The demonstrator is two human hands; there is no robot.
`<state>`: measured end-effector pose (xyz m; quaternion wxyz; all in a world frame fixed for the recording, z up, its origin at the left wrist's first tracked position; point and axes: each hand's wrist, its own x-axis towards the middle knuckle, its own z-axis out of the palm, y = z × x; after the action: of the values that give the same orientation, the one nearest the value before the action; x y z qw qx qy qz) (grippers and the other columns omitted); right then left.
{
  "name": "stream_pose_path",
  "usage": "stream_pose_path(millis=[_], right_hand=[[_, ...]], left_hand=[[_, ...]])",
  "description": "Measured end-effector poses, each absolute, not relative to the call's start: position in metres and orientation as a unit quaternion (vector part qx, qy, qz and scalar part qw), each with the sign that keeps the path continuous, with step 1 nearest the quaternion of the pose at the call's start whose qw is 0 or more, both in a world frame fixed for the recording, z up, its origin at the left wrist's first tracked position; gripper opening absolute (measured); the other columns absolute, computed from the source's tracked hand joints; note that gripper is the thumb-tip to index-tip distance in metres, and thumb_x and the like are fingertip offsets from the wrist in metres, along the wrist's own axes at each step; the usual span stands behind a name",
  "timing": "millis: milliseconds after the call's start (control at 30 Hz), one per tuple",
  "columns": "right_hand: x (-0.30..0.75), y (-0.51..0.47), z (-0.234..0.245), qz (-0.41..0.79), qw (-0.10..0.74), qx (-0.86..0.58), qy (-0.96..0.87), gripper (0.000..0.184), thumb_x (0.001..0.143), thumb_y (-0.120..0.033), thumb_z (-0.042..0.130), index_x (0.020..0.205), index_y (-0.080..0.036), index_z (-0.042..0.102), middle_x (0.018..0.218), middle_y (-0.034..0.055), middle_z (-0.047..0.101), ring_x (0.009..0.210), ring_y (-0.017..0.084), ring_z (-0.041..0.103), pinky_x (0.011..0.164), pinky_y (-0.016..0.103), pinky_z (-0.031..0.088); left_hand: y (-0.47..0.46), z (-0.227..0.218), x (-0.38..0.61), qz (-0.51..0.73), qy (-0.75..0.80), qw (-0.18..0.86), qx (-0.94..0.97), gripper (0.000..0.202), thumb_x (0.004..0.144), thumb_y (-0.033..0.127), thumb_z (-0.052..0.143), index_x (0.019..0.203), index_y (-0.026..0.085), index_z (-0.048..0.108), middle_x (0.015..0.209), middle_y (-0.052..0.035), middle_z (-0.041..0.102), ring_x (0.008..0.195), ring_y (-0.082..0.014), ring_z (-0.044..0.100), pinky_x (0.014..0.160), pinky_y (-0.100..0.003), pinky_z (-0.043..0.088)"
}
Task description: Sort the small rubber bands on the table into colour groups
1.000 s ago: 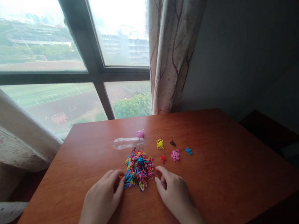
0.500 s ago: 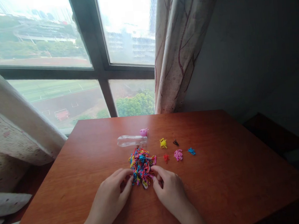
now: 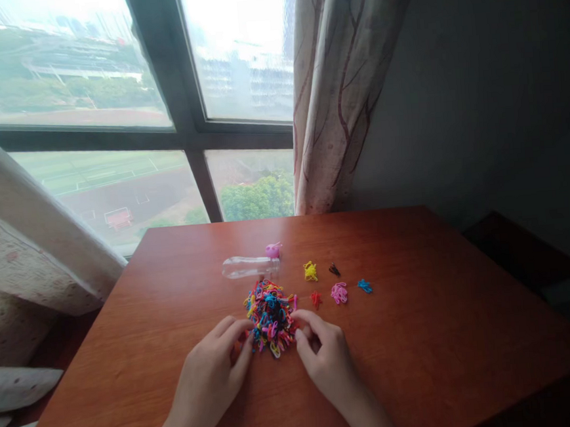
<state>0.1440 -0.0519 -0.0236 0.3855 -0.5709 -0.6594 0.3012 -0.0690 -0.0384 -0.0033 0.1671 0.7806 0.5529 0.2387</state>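
A heaped pile of small multicoloured rubber bands lies in front of me on the wooden table. At its left edge is my left hand, thumb and index fingertips drawn close together against the bands. Whatever lies between those fingertips is too small to make out. My right hand is by the pile's right edge, its thumb and index finger curved with a gap between the tips. Right of the pile are sorted clusters: yellow bands, black bands, red bands, pink bands and blue bands.
Behind the pile a clear plastic bottle lies on its side, beside a pink cap. The table reaches back to a window with curtains on both sides.
My right hand has drawn back slightly to the right from the pile, and bands at that edge have shifted. My left hand stays nearly in place. The view has tilted a little.
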Motion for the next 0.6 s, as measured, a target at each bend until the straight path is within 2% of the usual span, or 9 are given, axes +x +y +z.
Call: stream_pose_path(millis=[100,200,367,500,600], right_hand=[[0.142,-0.050,-0.023,0.259,0.336,-0.594,-0.683,0.037,0.085,-0.015,0.052,0.119,-0.020,0.065,0.064,-0.0020,0.063,0.059,0.016,0.061,0.059,0.024,0.044],[0.140,-0.051,-0.021,0.230,0.310,-0.593,-0.706,0.036,0.083,-0.014,0.053,0.115,-0.021,0.068,0.077,0.0021,0.070,0.070,0.019,0.065,0.067,0.026,0.047],[0.142,-0.059,-0.015,0.284,0.349,-0.516,-0.728,0.032,0.085,-0.012,0.052,0.109,-0.024,0.070,0.095,0.0024,0.075,0.083,0.017,0.069,0.077,0.024,0.050],[0.146,-0.061,-0.010,0.306,0.368,-0.475,-0.738,0.030,0.087,-0.012,0.053,0.108,-0.024,0.071,0.096,0.0012,0.075,0.085,0.016,0.070,0.079,0.022,0.051],[0.153,-0.057,-0.014,0.294,0.392,-0.509,-0.707,0.027,0.088,-0.013,0.052,0.103,-0.023,0.072,0.093,0.0024,0.075,0.082,0.016,0.069,0.075,0.022,0.051]], left_hand=[[-0.040,-0.002,-0.068,0.240,0.545,0.165,0.786,0.018,0.093,0.028,0.049,0.102,0.025,0.065,0.081,0.0017,0.065,0.066,-0.0136,0.064,0.060,-0.021,0.047],[-0.041,-0.002,-0.067,0.248,0.537,0.164,0.789,0.018,0.094,0.027,0.049,0.104,0.026,0.064,0.081,0.0020,0.064,0.064,-0.0129,0.063,0.060,-0.021,0.047],[-0.044,-0.004,-0.065,0.262,0.520,0.157,0.798,0.020,0.094,0.025,0.049,0.107,0.026,0.064,0.085,0.0010,0.066,0.069,-0.0131,0.065,0.063,-0.020,0.048],[-0.049,-0.002,-0.060,0.283,0.503,0.151,0.802,0.020,0.094,0.024,0.048,0.107,0.024,0.064,0.089,-0.0012,0.068,0.074,-0.0136,0.067,0.065,-0.020,0.050],[-0.052,0.000,-0.056,0.278,0.497,0.151,0.808,0.021,0.094,0.021,0.047,0.105,0.025,0.064,0.088,-0.0015,0.068,0.075,-0.0141,0.068,0.065,-0.020,0.050]])
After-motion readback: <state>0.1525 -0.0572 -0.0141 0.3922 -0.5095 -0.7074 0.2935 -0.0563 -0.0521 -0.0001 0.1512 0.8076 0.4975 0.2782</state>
